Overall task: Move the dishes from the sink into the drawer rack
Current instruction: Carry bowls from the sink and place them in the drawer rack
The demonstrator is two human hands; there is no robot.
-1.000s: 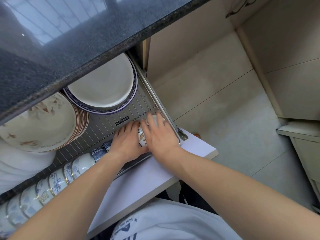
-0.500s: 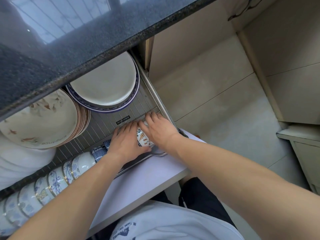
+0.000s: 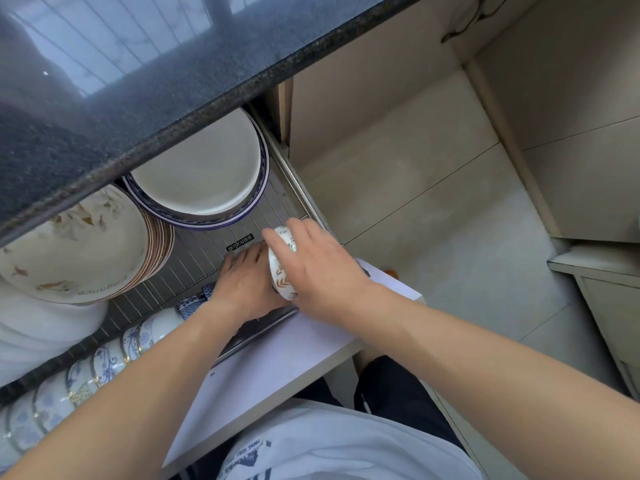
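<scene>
The drawer rack (image 3: 214, 268), a ribbed steel tray, is pulled out under the dark counter. My right hand (image 3: 322, 268) grips a small white bowl with orange leaf patterns (image 3: 281, 263), held on its side over the rack's front right corner. My left hand (image 3: 247, 284) lies flat against the bowl's left side, fingers straight, covering the bowls beneath it. A row of blue-patterned bowls (image 3: 114, 355) stands on edge along the rack's front. Stacked plates fill the back: blue-rimmed white ones (image 3: 201, 171) and leaf-patterned ones (image 3: 72, 247).
The dark granite counter (image 3: 138, 109) overhangs the rack's back half. The white drawer front (image 3: 284, 355) juts toward my body. To the right lie a tiled floor (image 3: 450, 237) and a cabinet corner (image 3: 595, 268). The sink is out of view.
My right hand has lifted the leaf-patterned bowl a little and drawn it clear of the rack's corner. My left hand stays pressed beside it.
</scene>
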